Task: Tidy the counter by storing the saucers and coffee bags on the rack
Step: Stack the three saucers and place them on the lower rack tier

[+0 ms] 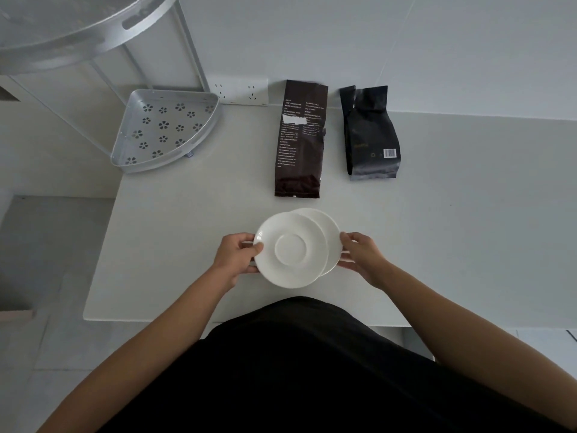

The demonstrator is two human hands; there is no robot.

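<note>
Two white saucers overlap near the counter's front edge. The upper saucer point(290, 250) lies partly over the lower saucer point(329, 232). My left hand point(239, 256) grips the left rim of the upper one. My right hand point(360, 254) grips the right rim of the lower one. Behind them lie a tall brown coffee bag point(299, 142) and, to its right, a shorter black coffee bag point(370, 135), both flat on the counter. The silver corner rack stands at the back left, with its perforated lower shelf point(165, 129) bare and its upper shelf point(62, 26) close to the camera.
A white wall socket point(240, 92) sits on the wall between the rack and the brown bag. The white counter point(187, 229) ends at a left edge beside the rack, with floor below. My dark clothing fills the bottom of the view.
</note>
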